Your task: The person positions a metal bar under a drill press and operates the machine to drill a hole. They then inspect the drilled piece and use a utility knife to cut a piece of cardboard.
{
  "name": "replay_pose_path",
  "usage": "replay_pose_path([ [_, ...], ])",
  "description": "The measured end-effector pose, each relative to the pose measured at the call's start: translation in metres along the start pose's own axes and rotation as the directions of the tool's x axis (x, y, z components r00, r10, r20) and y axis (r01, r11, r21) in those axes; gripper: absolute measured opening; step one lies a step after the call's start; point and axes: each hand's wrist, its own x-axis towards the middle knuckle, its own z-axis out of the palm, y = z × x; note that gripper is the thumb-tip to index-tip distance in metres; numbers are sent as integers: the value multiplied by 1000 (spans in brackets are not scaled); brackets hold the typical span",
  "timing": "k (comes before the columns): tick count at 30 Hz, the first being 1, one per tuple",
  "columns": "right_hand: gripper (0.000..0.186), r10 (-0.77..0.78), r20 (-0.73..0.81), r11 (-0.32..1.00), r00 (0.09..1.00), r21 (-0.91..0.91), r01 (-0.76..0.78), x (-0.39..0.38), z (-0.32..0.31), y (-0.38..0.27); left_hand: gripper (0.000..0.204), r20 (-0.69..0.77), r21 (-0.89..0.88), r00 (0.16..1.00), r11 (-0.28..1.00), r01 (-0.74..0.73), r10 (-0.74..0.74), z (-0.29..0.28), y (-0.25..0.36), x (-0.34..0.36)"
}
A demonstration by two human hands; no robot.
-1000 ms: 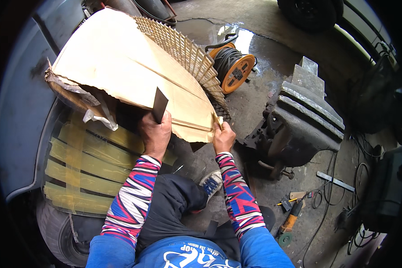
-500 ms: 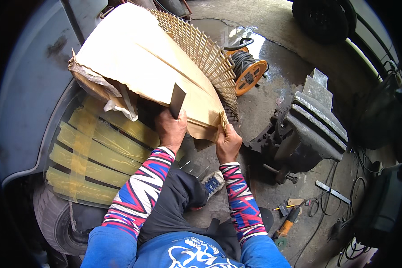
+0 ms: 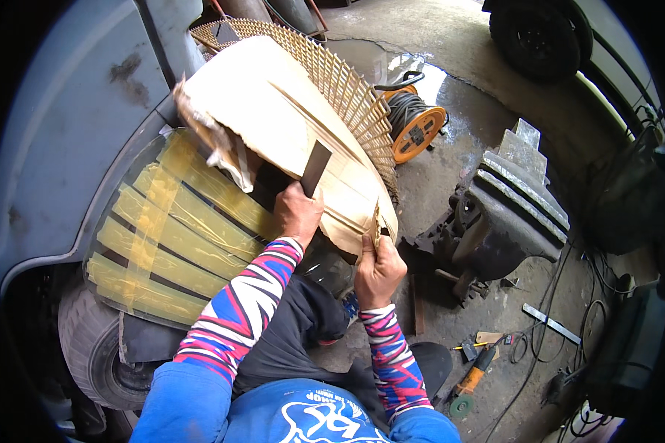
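Observation:
A big, creased sheet of brown paper or thin cardboard [image 3: 273,103] slopes in front of me, its far-left end torn and ragged. Wrapped around a dark flat strip [image 3: 316,168], my left hand [image 3: 299,212] is closed at the sheet's near edge, and the strip's upper end sticks up past the fist. My right hand [image 3: 379,269] pinches the folded near-right corner of the sheet between thumb and fingers. Below and left of the sheet lies a curved panel with yellowish strips [image 3: 185,232] and tape across them.
Behind the sheet stands a curled tan lattice mesh [image 3: 340,77]. An orange cable reel [image 3: 417,133] and a heavy bench vise [image 3: 506,207] are to the right. An angle grinder [image 3: 474,373] and cords lie on the floor. A grey vehicle body [image 3: 66,148] and tire [image 3: 100,354] border the left.
The sheet has moved right and nearer in the picture, its ragged end swinging rightward. Both hands keep their grips, the left shifting right and the right slightly lower.

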Motion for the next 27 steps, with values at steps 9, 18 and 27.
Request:
replay_pose_path([
  [9, 7, -61, 73, 998, 995, 26, 59, -17, -13, -21, 47, 203, 9, 979, 1000, -16, 14, 3, 12, -16],
  [18, 12, -229, 96, 962, 969, 173, 210, -34, -53, -66, 44, 158, -41, 970, 980, 195, -187, 14, 14, -8],
  [27, 32, 79, -501, 942, 862, 320, 100, -81, -207, -141, 52, 135, -62, 960, 965, 254, -244, 16, 1, 12],
])
